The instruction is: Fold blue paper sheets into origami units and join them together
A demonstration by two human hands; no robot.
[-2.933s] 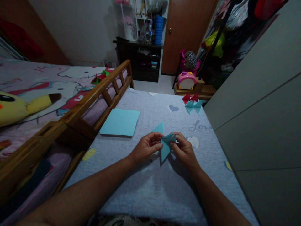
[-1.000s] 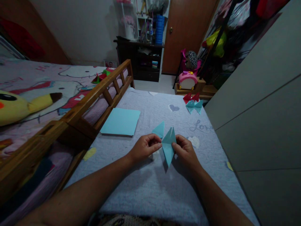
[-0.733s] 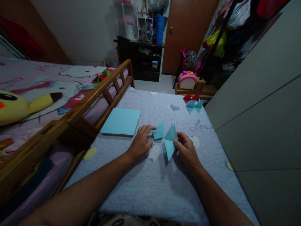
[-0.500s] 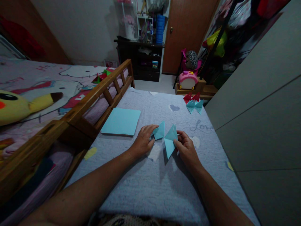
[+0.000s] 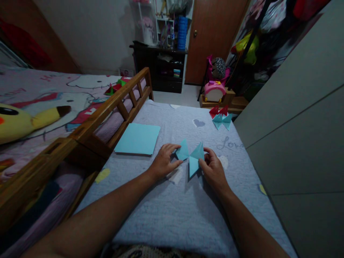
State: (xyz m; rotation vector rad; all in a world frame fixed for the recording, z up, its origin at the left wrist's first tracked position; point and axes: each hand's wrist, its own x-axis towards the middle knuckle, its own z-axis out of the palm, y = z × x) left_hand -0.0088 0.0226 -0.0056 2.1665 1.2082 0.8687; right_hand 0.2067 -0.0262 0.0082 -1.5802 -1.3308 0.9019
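Observation:
Over a grey-blue blanket [image 5: 172, 215] my right hand [image 5: 213, 171] pinches a folded blue paper piece [image 5: 195, 161] with a long downward point. My left hand [image 5: 162, 163] pinches a smaller folded blue paper triangle [image 5: 182, 151] and holds its tip against the right piece. Both pieces sit just above the blanket between my hands. A stack of flat blue paper sheets [image 5: 137, 139] lies to the left of my left hand.
Finished folded shapes, red and blue [image 5: 221, 116], lie at the far right of the blanket. A wooden bed rail [image 5: 113, 107] runs along the left, with a yellow plush toy [image 5: 24, 120] beyond it. Grey wardrobe panels [image 5: 301, 136] close off the right.
My left hand let go of the larger folded piece, reached to the small blue triangle on the blanket, took it and brought it against the piece in my right hand.

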